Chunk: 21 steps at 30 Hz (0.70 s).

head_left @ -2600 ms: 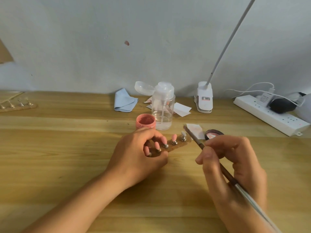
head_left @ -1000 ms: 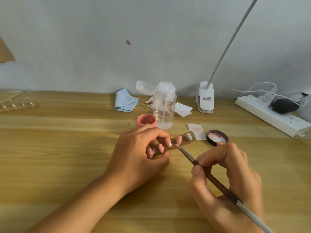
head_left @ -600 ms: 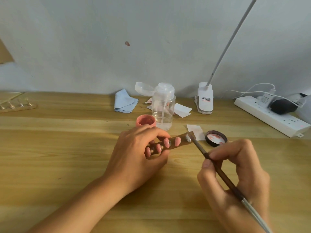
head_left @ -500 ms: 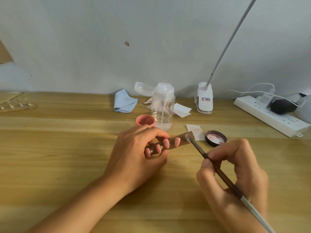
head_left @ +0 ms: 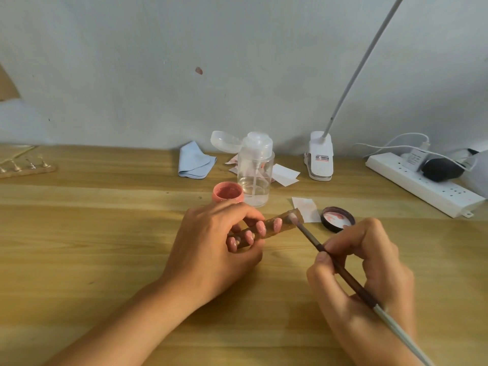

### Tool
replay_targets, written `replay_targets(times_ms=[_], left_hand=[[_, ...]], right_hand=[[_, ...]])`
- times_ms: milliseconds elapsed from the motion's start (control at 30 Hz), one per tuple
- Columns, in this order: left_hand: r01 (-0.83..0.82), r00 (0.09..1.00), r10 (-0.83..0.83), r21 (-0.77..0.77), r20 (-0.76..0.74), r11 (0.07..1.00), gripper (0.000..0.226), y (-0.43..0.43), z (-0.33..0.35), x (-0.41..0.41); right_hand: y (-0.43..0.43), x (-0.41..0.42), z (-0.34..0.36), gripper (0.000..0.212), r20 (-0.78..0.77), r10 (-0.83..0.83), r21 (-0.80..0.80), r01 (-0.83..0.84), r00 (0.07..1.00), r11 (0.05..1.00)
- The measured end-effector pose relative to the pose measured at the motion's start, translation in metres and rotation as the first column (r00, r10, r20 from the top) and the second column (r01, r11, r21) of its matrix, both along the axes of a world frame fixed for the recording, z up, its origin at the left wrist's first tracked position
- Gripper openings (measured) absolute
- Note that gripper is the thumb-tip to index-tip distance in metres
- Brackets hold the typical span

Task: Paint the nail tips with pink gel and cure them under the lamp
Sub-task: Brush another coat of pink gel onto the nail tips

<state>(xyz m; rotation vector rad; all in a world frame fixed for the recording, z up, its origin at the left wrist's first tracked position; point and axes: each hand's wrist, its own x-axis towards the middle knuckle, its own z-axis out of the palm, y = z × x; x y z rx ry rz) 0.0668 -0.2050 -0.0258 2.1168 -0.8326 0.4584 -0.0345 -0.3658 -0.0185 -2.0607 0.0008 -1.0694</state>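
Table: wooden, bears everything.
Left hand: fingers curled round the holder strip, mid-table.
Right hand: thumb and fingers pinch the brush.
Brush: bristles touch the strip's whitish end tip.
Gel pot: open, just behind the left hand.
Nail tips: four pink, in a row.
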Motion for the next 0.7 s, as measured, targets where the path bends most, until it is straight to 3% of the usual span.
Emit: replay_targets(times_ms=[233, 333, 433, 500, 600, 700], left_hand=[[-0.076, 0.996, 0.079, 0.075, -0.03, 0.994, 0.012, 0.001, -0.004, 0.001], [-0.113, 0.99, 0.124, 0.149, -0.064, 0.982, 0.015, 0.002, -0.004, 0.0], [-0.151, 0.983, 0.169, 0.199, -0.077, 0.968, 0.013, 0.0, -0.005, -0.001], [-0.168, 0.979, 0.189, 0.214, -0.08, 0.962, 0.011, -0.001, -0.005, 0.0], [-0.169, 0.977, 0.192, 0.214, -0.092, 0.962, 0.014, 0.0, -0.006, -0.001], [-0.173, 0.976, 0.198, 0.229, -0.093, 0.958, 0.017, 0.002, -0.008, -0.001]], right_hand=[[0.004, 0.001, 0.007, 0.017, 0.064, -0.003, 0.019, 0.002, 0.998, 1.0], [0.008, 0.0, 0.015, 0.019, 0.035, 0.085, 0.125, -0.089, 0.996, 0.988], [0.021, 0.008, 0.038, 0.023, -0.113, 0.26, 0.201, -0.234, 0.959, 0.951], [0.026, 0.025, 0.053, 0.011, -0.219, 0.309, 0.24, -0.256, 0.925, 0.936], [0.026, 0.061, 0.069, 0.009, -0.396, 0.284, 0.224, -0.208, 0.874, 0.952], [0.028, 0.091, 0.077, 0.011, -0.52, 0.172, 0.06, -0.165, 0.837, 0.984]])
